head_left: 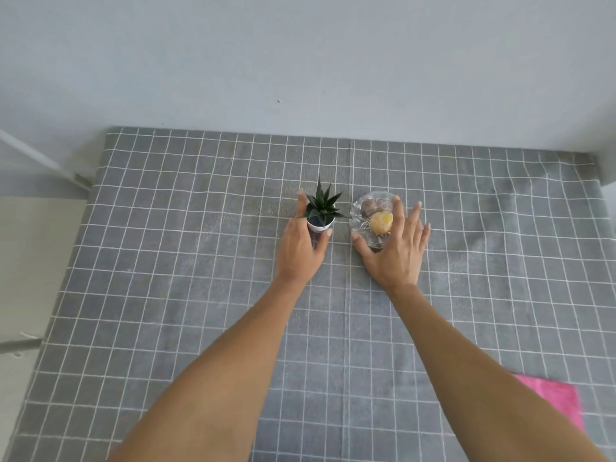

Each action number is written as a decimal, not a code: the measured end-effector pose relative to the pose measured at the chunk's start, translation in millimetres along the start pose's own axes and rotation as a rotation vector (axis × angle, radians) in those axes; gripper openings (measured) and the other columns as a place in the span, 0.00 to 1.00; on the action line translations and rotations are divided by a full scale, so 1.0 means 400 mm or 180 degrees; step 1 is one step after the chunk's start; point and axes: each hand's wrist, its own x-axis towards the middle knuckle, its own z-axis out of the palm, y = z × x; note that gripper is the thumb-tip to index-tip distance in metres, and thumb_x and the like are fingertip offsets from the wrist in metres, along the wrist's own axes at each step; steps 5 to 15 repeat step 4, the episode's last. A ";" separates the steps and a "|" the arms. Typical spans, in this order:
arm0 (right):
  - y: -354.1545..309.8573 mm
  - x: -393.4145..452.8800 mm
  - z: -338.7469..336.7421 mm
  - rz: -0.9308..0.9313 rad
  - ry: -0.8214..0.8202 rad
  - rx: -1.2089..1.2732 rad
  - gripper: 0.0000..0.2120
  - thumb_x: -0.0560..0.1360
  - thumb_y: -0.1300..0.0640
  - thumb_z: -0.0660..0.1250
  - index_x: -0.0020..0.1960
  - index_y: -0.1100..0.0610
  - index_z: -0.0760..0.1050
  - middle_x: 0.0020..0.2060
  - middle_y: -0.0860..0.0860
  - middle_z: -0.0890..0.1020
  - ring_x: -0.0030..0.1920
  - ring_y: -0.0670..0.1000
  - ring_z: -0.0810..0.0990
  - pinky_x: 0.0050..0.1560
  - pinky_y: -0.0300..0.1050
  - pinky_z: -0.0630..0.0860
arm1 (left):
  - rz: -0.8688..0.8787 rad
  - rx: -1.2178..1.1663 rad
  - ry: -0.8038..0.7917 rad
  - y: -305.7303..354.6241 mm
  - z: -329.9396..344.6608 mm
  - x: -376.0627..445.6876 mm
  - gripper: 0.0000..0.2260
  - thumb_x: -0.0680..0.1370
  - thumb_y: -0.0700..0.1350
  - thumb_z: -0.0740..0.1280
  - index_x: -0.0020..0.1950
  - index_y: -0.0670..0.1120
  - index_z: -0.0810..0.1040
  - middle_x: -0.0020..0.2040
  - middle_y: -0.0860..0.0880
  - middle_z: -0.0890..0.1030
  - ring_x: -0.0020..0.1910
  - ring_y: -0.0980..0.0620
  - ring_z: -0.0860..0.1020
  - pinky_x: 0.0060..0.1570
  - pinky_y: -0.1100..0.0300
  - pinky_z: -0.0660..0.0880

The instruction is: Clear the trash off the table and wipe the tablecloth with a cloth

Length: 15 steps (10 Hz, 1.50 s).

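A small white pot with a spiky green plant (322,213) stands mid-table on the grey checked tablecloth (200,295). My left hand (301,248) holds the pot from the near left, thumb on its right side and fingers along its left. To the right of the pot, a clear glass bowl (363,211) holds a yellow piece and brownish pieces. My right hand (395,248) lies over the bowl's near right side with fingers spread and straight, the thumb at its near-left rim. A pink cloth (560,401) lies at the table's near right edge.
A pale wall runs along the table's far edge. The floor and a white rail show past the left edge. The tablecloth is wrinkled on the right side.
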 end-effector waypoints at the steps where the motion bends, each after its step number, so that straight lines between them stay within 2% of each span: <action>1: 0.000 0.004 -0.013 -0.0070 -0.0128 -0.0100 0.45 0.72 0.30 0.59 0.78 0.51 0.45 0.76 0.66 0.50 0.75 0.64 0.55 0.75 0.61 0.47 | 0.0036 0.0065 -0.0173 -0.003 0.000 0.003 0.25 0.76 0.51 0.68 0.63 0.33 0.70 0.69 0.37 0.70 0.58 0.45 0.76 0.52 0.62 0.70; 2: 0.003 0.004 -0.022 -0.0073 -0.0266 -0.0125 0.44 0.73 0.30 0.58 0.78 0.50 0.43 0.76 0.66 0.49 0.75 0.64 0.54 0.75 0.60 0.46 | 0.0112 -0.0054 -0.0246 -0.019 0.004 0.008 0.32 0.76 0.56 0.64 0.70 0.33 0.64 0.76 0.51 0.53 0.64 0.46 0.72 0.61 0.54 0.72; 3: -0.008 -0.002 -0.040 -0.0102 -0.0328 -0.0153 0.43 0.74 0.30 0.56 0.78 0.50 0.42 0.76 0.66 0.49 0.76 0.64 0.53 0.75 0.60 0.45 | 0.0205 -0.0013 -0.0344 -0.014 -0.022 0.004 0.35 0.77 0.54 0.65 0.75 0.36 0.58 0.77 0.52 0.51 0.66 0.46 0.71 0.65 0.49 0.69; 4: -0.011 -0.002 -0.057 -0.0086 -0.0467 -0.0239 0.43 0.74 0.29 0.54 0.78 0.49 0.40 0.76 0.65 0.49 0.76 0.62 0.52 0.74 0.58 0.42 | 0.0200 0.0081 -0.0426 -0.022 -0.041 -0.001 0.41 0.77 0.52 0.67 0.77 0.45 0.41 0.78 0.44 0.56 0.72 0.44 0.64 0.69 0.47 0.65; 15: -0.011 -0.002 -0.057 -0.0086 -0.0467 -0.0239 0.43 0.74 0.29 0.54 0.78 0.49 0.40 0.76 0.65 0.49 0.76 0.62 0.52 0.74 0.58 0.42 | 0.0200 0.0081 -0.0426 -0.022 -0.041 -0.001 0.41 0.77 0.52 0.67 0.77 0.45 0.41 0.78 0.44 0.56 0.72 0.44 0.64 0.69 0.47 0.65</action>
